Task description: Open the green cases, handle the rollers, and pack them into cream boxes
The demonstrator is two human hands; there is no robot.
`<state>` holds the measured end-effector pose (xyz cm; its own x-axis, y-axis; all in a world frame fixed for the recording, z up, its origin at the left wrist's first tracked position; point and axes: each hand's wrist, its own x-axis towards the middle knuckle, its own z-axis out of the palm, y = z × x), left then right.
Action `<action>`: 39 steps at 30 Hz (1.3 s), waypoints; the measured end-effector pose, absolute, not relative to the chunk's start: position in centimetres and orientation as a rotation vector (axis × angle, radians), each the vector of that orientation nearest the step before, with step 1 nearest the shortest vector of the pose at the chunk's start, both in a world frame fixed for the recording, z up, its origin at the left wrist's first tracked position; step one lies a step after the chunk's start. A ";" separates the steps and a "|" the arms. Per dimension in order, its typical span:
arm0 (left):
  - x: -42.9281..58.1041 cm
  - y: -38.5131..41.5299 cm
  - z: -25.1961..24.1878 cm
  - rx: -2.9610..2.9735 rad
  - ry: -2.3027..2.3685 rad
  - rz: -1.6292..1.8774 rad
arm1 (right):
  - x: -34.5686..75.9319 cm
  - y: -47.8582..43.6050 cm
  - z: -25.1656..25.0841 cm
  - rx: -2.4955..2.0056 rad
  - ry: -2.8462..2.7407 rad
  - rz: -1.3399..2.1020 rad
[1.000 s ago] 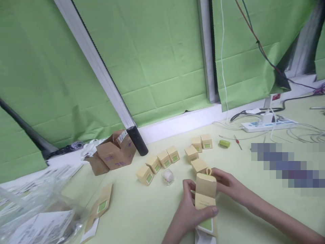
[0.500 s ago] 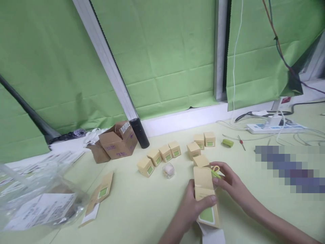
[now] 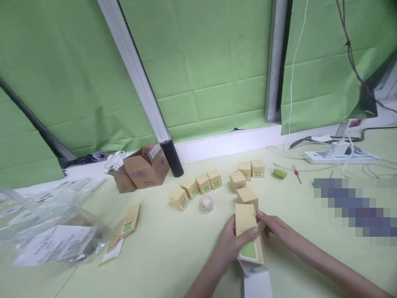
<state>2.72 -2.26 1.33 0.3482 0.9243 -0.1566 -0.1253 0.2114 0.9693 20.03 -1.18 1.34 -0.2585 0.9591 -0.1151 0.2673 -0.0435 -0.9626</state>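
Observation:
A small tan cardboard box (image 3: pixel 246 217) with a green label is tilted in my left hand (image 3: pixel 232 244), thumb across its front and fingers behind. The box's near end hangs open, a white inner flap (image 3: pixel 258 283) sticking out towards me. My right hand (image 3: pixel 273 225) pinches the far right edge of the same box, where a side flap stands out. Its fingertips are partly hidden. Just beyond is a closed tan box (image 3: pixel 247 195). To the left lies a clear round wrapped item (image 3: pixel 206 204) with something pale inside.
Several closed boxes stand in a row (image 3: pixel 203 183) and a group (image 3: pixel 251 169). Left are a flattened carton (image 3: pixel 128 221) and a plastic bag (image 3: pixel 62 240). Behind are a brown carton (image 3: pixel 149 171) and a black cylinder (image 3: pixel 173 157). A green block (image 3: pixel 279 174), red-handled tool (image 3: pixel 296 173) and power strip (image 3: pixel 341 157) lie right.
The box's raised far flap has folded down. The green piece with a yellow loop in my right hand is out of sight, and that hand has moved onto the box's edge.

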 end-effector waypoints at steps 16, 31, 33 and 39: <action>3.3 -2.4 1.1 0.945 1.053 1.020 | 19.5 -3.2 -0.2 -0.774 -2.268 0.422; 3.2 -2.7 0.1 1.286 0.935 1.112 | 20.1 -2.4 -0.1 -0.935 -1.922 0.793; 3.2 -3.1 -0.6 1.379 0.911 1.036 | 20.4 -2.0 0.2 -0.953 -1.813 0.883; 3.0 -3.6 -2.0 1.547 1.028 0.986 | 20.5 -2.2 1.0 -1.097 -1.707 0.883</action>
